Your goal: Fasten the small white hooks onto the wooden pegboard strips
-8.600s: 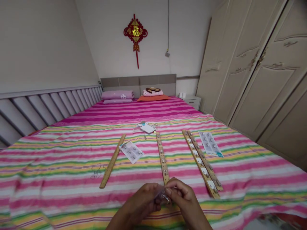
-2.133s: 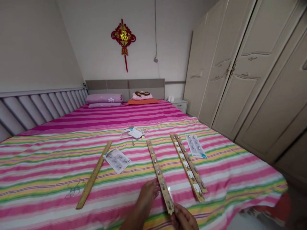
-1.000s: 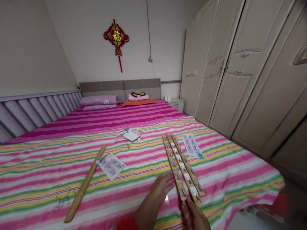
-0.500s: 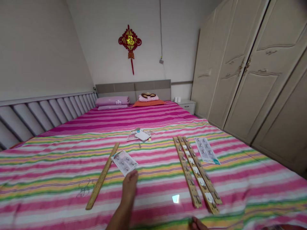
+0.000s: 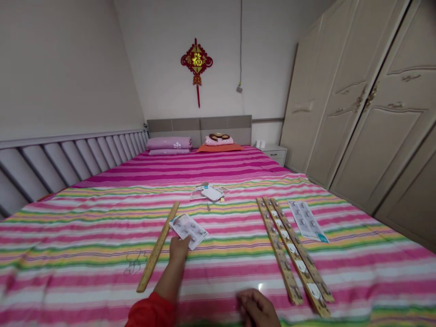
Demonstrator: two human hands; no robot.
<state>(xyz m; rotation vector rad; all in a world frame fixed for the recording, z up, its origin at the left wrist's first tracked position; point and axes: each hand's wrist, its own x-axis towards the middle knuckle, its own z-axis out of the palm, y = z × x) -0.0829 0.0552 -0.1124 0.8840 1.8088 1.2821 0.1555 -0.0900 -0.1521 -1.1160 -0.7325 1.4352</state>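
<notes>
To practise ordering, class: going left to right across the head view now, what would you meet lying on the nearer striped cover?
Thin looped tangle, bare wood-coloured strip, left card, strip with silvery fittings, strip with white fittings, rightmost strip, right card.

This is a bedroom in a home. A broad bed (image 5: 221, 169) with striped covers fills the near and middle part, pillows (image 5: 169, 143) lying at its far end before a headboard (image 5: 218, 124). A nightstand (image 5: 278, 155) stands far right beside it, tall wardrobes (image 5: 340, 131) line the right, and a red decorative hanging (image 5: 196, 61) adorns the far wall (image 5: 163, 59).
</notes>
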